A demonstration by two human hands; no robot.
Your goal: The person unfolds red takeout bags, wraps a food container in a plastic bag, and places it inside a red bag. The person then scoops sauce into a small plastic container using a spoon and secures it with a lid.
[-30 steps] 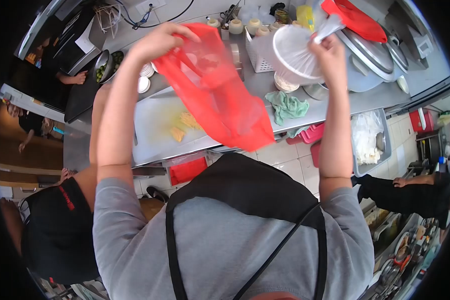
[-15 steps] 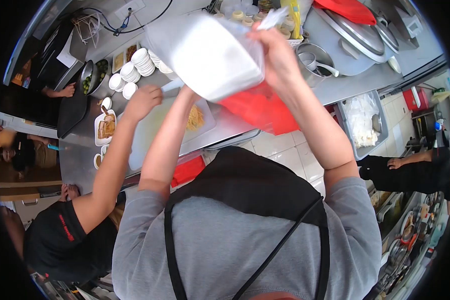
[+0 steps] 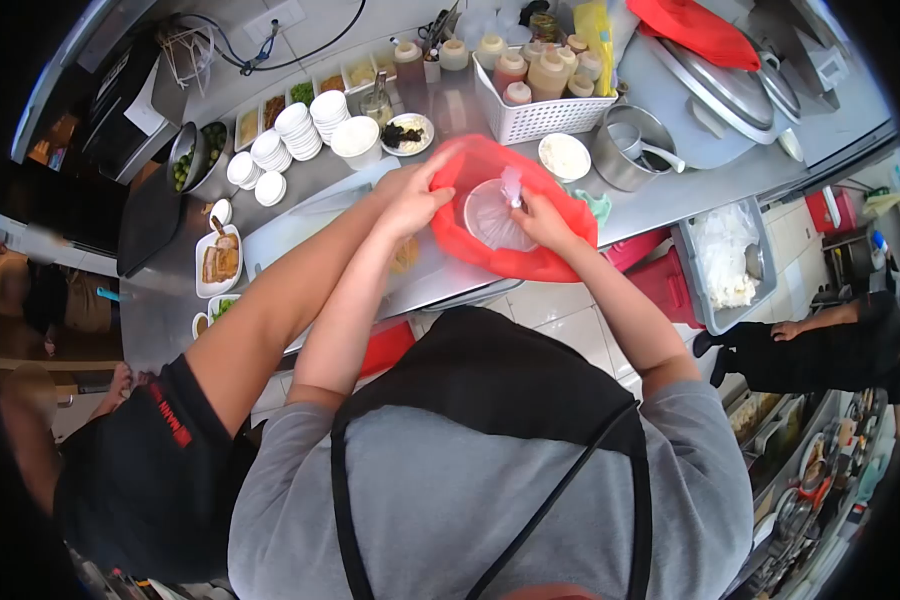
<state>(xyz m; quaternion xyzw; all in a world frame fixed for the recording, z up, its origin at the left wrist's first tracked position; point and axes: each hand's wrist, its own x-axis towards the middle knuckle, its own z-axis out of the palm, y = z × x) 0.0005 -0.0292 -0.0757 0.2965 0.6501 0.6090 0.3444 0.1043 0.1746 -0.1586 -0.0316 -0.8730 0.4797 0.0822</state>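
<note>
A red plastic bag (image 3: 500,262) hangs open in front of me at the counter edge. My left hand (image 3: 417,212) grips its left rim with closed fingers. Inside the red bag sits a round white container wrapped in a clear plastic bag (image 3: 490,222). My right hand (image 3: 542,222) reaches into the opening and pinches the gathered, twisted top of that clear bag. A co-worker's arm (image 3: 270,300) crosses from the left beside my left forearm; the hand at its end is partly hidden behind mine.
A white basket of sauce bottles (image 3: 545,108), a white bowl (image 3: 565,158) and a steel pot (image 3: 630,150) stand behind the bag. Stacked white lids (image 3: 295,130) and a dish of food (image 3: 219,260) are at left. A grey bin (image 3: 715,310) sits low at right.
My right hand has lowered the clear-bagged container from above the counter into the red bag. My left hand now shows, holding the red rim. The co-worker's arm has reached further right.
</note>
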